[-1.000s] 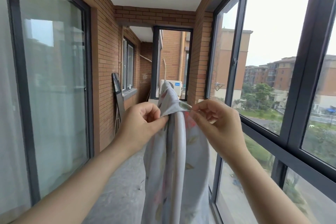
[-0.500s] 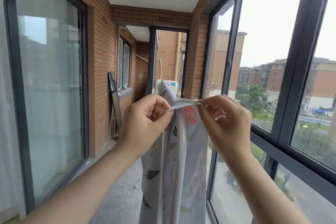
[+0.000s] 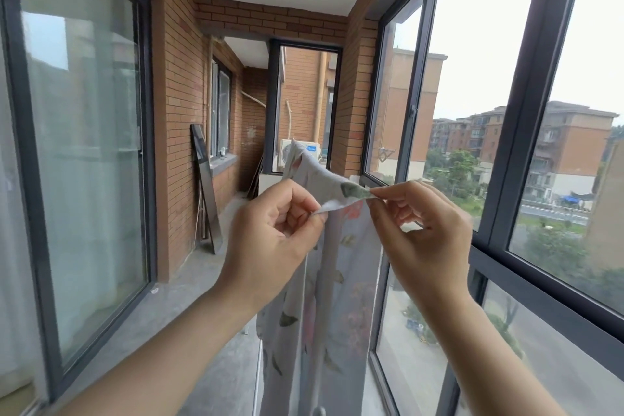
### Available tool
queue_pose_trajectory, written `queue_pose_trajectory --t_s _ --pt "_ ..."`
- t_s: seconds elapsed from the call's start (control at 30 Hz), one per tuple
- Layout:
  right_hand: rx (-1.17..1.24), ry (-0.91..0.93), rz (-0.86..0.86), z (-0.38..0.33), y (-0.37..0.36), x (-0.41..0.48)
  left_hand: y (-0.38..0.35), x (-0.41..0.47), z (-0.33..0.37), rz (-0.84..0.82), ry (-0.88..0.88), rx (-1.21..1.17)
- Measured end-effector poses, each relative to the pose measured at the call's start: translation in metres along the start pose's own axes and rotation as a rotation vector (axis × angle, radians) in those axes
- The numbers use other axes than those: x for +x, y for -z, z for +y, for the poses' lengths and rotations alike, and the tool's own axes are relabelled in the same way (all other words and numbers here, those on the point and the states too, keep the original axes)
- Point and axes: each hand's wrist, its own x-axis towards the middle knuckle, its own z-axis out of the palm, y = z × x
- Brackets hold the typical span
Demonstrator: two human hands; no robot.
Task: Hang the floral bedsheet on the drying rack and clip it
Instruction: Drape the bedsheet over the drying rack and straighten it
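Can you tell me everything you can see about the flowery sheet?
The floral bedsheet looks like thin, soft cloth, pale grey-white with green leaves and pinkish-red flowers printed on it. It is held up in front of the balcony windows. The left hand and the right hand each pinch its top edge, pulling a short stretch flat between them. Below the hands it hangs in long loose folds and runs out of the bottom of the picture. Another part rises behind the hands. No clip shows on it.

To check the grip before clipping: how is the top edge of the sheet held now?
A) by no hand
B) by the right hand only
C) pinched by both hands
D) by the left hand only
C: the left hand and the right hand each pinch the edge of the sheet, with a short span stretched between them.
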Motion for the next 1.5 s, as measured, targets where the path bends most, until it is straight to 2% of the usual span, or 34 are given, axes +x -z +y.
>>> queue_pose_trajectory --t_s 0.23,0.47,0.8,1.07,1.5 --pt "0.090 0.000 -0.061 -0.019 0.032 -0.022 -0.008 -0.042 0.037 0.106 0.007 0.085" --pt "0.005 0.064 -0.267 -0.013 0.041 -0.053 -0.014 -0.083 0.046 0.169 0.129 0.173" --pt "-0.171 0.062 -0.363 -0.002 0.030 -0.080 -0.004 -0.104 0.010 0.109 0.375 0.126" --pt "-0.203 0.013 -0.389 -0.003 0.019 -0.109 0.002 -0.129 -0.019 0.083 0.539 0.043" --pt "-0.319 -0.039 -0.500 -0.002 0.023 -0.167 0.000 -0.185 -0.052 0.002 0.597 0.124"
